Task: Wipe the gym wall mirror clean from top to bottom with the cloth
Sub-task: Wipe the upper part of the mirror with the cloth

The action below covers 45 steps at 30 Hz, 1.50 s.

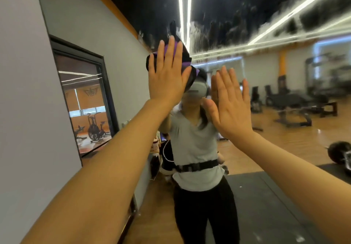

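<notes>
The cloth, dark with purple patches, sits bunched between the mirror and the left hand. It bulges out above the fingertips and past the thumb side of the palm, while the rest of it is hidden under the hand. That hand is spread flat, fingers straight and close together, pressing the cloth to the glass rather than gripping it.

With nothing curled round it, the cloth looks likely to slide out or drop the moment the hand drags downward, especially over wet glass. Being wadded up, it also seems to touch the mirror with only a small patch, so a pass could leave streaks on either side of the palm.

Above and to the right of that hand, the mirror carries a wide band of foamy streaks and droplets. If the wiping starts at the hand's present height, I would expect that higher band to run down over cleaned glass.

The right hand is lower and off to the right, also open and flat, fingers straight. Whether it touches the glass or hovers just off it I cannot tell; a bare palm there would probably leave prints.
</notes>
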Available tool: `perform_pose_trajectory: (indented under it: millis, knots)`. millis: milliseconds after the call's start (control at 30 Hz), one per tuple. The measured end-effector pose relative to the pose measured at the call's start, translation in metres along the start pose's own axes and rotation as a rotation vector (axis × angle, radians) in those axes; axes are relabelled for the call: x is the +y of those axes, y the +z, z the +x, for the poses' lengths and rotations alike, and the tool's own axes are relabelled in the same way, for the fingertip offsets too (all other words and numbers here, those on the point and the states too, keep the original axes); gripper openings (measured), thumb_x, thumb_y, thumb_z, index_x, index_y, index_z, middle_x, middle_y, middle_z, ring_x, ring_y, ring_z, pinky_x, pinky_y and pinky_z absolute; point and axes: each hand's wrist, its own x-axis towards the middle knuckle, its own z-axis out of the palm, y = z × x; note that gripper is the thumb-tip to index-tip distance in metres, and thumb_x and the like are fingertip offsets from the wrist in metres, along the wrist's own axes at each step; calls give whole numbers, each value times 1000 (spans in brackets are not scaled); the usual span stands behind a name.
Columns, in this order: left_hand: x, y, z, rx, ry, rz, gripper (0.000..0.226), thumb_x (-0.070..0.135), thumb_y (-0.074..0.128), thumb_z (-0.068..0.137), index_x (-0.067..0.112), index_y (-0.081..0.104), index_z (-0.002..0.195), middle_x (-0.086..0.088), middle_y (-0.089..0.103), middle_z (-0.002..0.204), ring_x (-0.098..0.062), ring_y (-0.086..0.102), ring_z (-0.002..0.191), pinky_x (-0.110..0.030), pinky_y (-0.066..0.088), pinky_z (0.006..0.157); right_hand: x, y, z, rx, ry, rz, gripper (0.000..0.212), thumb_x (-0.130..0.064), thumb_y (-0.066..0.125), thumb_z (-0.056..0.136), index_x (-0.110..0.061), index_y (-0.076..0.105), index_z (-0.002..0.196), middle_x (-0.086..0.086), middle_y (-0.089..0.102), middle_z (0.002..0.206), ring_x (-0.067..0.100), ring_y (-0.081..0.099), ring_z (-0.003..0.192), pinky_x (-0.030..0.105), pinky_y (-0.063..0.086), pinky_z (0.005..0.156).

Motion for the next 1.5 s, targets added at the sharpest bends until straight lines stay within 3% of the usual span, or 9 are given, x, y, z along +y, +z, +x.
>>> perform_pose_trajectory:
  millis: [333,633,933,1200,1367,1500]
  knots:
    - [-16,12,-17,55,160,-8,71,52,16,99,13,20,158,-11,16,166,-32,11,153,-46,6,122,-14,8,4,13,67,26,63,-40,29,104,-2,29,154,17,25,162,29,19,151,35,-4,123]
    - [-32,26,-46,122,236,40,66,46,29,100,11,27,156,-12,25,163,-33,21,150,-48,15,120,-22,13,2,-18,149,36,66,-43,26,105,-2,24,157,14,17,165,25,8,154,37,-6,124]
    - [-29,25,-48,125,202,65,66,46,28,100,10,30,155,-13,26,162,-35,25,149,-48,16,119,-16,12,3,-38,108,6,66,-43,28,105,-2,24,156,15,18,164,26,10,153,38,-4,123]
    - [-29,25,-49,118,186,83,66,47,30,100,11,30,155,-13,27,162,-34,24,149,-48,17,119,-14,12,1,-84,101,3,70,-48,26,105,-5,12,158,6,2,165,21,-1,154,34,-14,123]
    - [-29,26,-49,107,185,90,66,48,28,100,11,30,155,-12,26,162,-34,23,149,-47,16,119,-14,11,1,-76,98,21,69,-48,25,105,-5,13,157,7,4,165,25,5,154,34,-12,123]
    - [-31,26,-46,116,205,92,66,49,27,101,12,30,155,-11,26,163,-34,24,149,-50,20,118,-14,14,1,-49,97,22,71,-48,29,104,-4,13,157,7,4,165,18,-2,154,34,-10,124]
